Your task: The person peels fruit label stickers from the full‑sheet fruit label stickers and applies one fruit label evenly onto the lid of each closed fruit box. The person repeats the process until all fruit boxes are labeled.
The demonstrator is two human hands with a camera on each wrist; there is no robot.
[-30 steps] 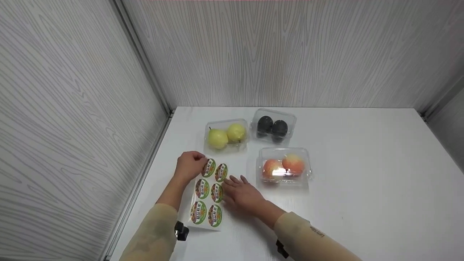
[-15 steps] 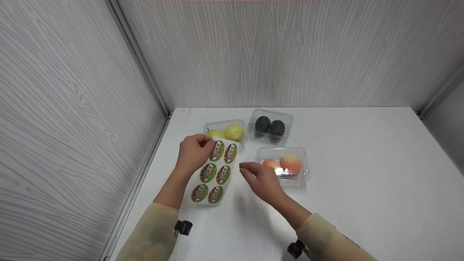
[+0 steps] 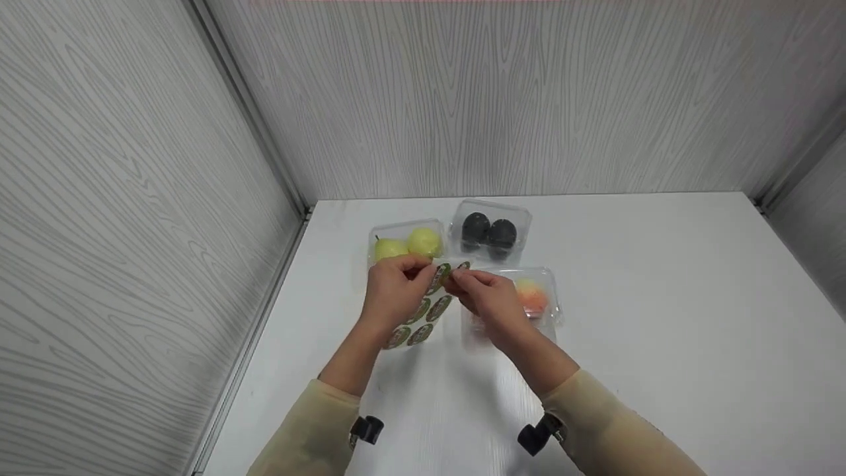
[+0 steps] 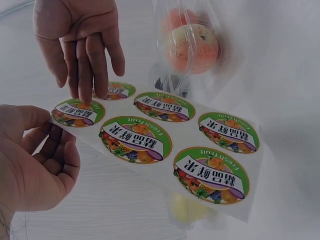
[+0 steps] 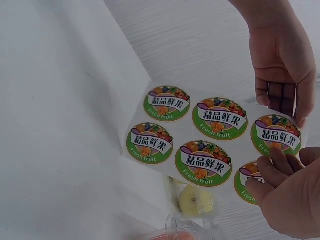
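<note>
A white sheet of oval "Fresh fruit" stickers (image 5: 182, 131) is held up over the table, its stickers green-rimmed with fruit pictures. My left hand (image 3: 396, 291) pinches the sheet by one corner between thumb and fingers. Across from it, my right hand (image 3: 492, 304) has its fingertips at the stickers nearest that same end; in the left wrist view its fingers hang fairly straight over the sheet's edge. One end sticker (image 5: 247, 175) lies partly hidden under the right fingertips. Behind the hands stands a clear box of red-yellow apples (image 3: 547, 294), partly covered by the right hand.
A clear plastic box with two yellow-green pears (image 3: 424, 242) stands just beyond the left hand. Beside it, another clear box holds two dark plums or similar round fruit (image 3: 501, 235). Wood-grain panels (image 3: 502, 99) rise at the back and sides of the white table (image 3: 661, 317).
The sticker sheet has been lifted off the table by the left hand and carried right and tilted. My right hand, first beside the sheet, rose away and has come back to its upper end.
</note>
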